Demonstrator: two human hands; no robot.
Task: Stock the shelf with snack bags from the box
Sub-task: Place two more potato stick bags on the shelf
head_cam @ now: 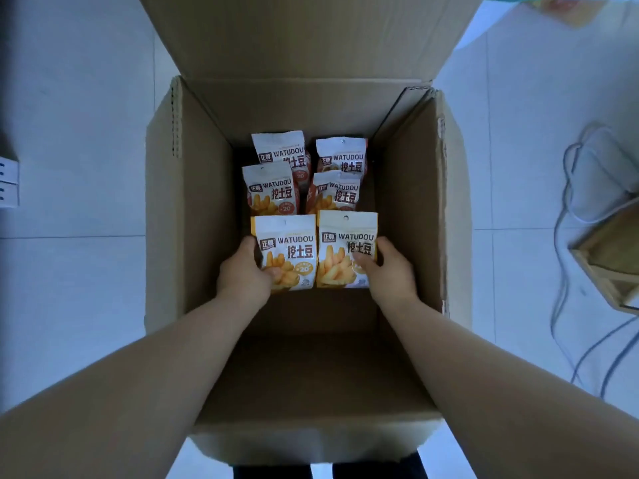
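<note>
around: cables (pixel 584 174) and a wooden frame (pixel 603 262) lying at the right edge
box (pixel 179 209): sitting open mid-frame
fingers: left hand (pixel 243 274) curling round left bag (pixel 292 248), right hand (pixel 390 271) curling round right bag (pixel 345 245), both yellow-white WATUDOU

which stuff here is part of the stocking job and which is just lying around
Job: cardboard box; left hand gripping left yellow bag; right hand gripping right yellow bag; four more bags behind them in the box.
Lying about: cables on the floor; wooden crate at right.
</note>
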